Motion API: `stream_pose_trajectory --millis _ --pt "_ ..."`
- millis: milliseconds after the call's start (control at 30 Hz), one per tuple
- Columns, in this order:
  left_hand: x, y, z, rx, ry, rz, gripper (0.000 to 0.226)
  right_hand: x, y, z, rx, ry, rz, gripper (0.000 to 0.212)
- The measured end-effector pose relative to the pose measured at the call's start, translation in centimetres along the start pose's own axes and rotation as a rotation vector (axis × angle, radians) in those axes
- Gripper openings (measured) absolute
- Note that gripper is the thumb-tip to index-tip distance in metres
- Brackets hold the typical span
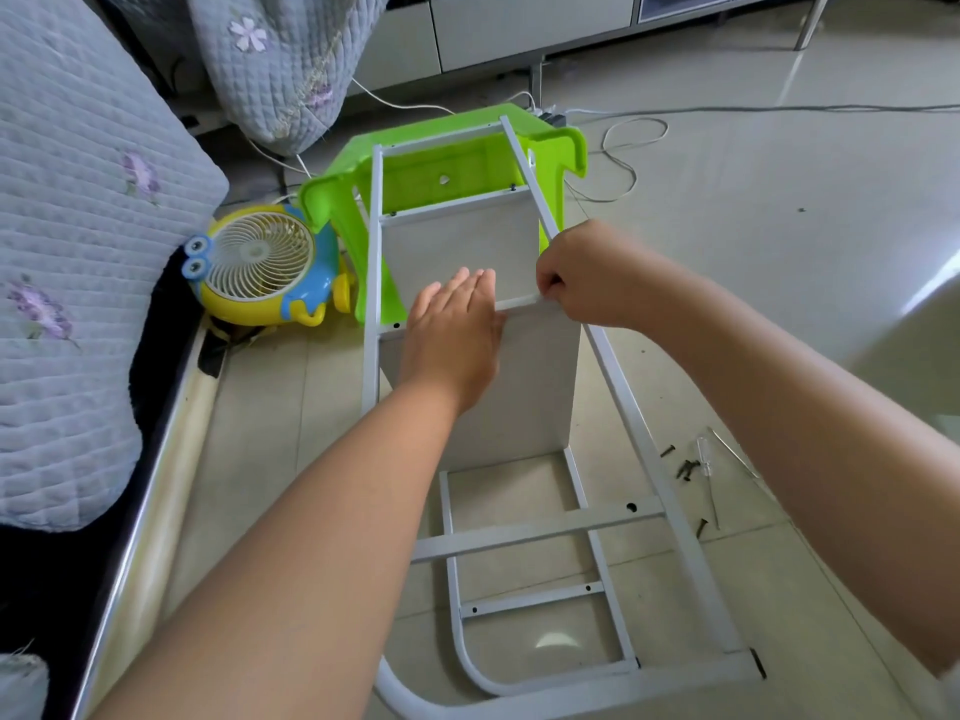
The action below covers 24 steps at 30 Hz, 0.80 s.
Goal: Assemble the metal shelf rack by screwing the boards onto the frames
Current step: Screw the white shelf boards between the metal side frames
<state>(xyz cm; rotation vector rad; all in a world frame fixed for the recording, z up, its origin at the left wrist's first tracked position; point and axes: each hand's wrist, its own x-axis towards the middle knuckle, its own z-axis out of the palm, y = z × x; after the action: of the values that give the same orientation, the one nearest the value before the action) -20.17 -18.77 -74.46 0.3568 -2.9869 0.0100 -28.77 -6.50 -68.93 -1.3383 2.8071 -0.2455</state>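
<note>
Two metal frames [670, 517] lie nearest you on the floor, with loose dark screws [687, 469] and a clear-handled screwdriver [705, 459] just beside the right rail. Farther on, your left hand [453, 335] rests flat, fingers straight, on the upright grey board [540, 387] between the frames. Your right hand [587, 275] pinches the board's top edge at the right rail. Beyond sit a green plastic stool [452, 163] and a yellow fan [262, 265]. No writing is readable.
</note>
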Motion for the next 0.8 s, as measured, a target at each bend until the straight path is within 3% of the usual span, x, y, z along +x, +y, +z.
stream_pose_trajectory --millis 167,300,467,533,633,700,800 --pt "0.0 -0.1 -0.3 -0.023 -0.018 0.002 0.048 0.3 -0.4 0.0 -0.004 0.013 0.053 0.028" --pt "-0.1 -0.3 -0.3 -0.013 -0.020 0.008 0.048 -0.2 -0.3 0.0 -0.044 -0.005 -0.010 0.014" --pt "-0.1 -0.4 -0.2 -0.008 -0.013 0.013 0.048 0.2 0.0 0.8 -0.074 -0.057 -0.006 0.041" --pt "-0.1 -0.3 -0.1 -0.020 0.003 0.018 0.049 0.4 0.1 1.0 -0.056 -0.056 0.012 0.042" --pt "-0.1 -0.2 -0.1 -0.013 0.004 0.016 0.049 -0.4 1.0 0.8 0.126 0.026 0.003 0.021" --pt "-0.2 -0.1 -0.1 -0.007 0.019 0.011 0.051 -1.4 2.3 0.7 0.265 0.110 0.057 0.032" --pt "-0.4 0.1 0.1 0.016 0.050 0.007 0.050 -2.9 5.7 2.3 0.451 0.289 0.227 0.024"
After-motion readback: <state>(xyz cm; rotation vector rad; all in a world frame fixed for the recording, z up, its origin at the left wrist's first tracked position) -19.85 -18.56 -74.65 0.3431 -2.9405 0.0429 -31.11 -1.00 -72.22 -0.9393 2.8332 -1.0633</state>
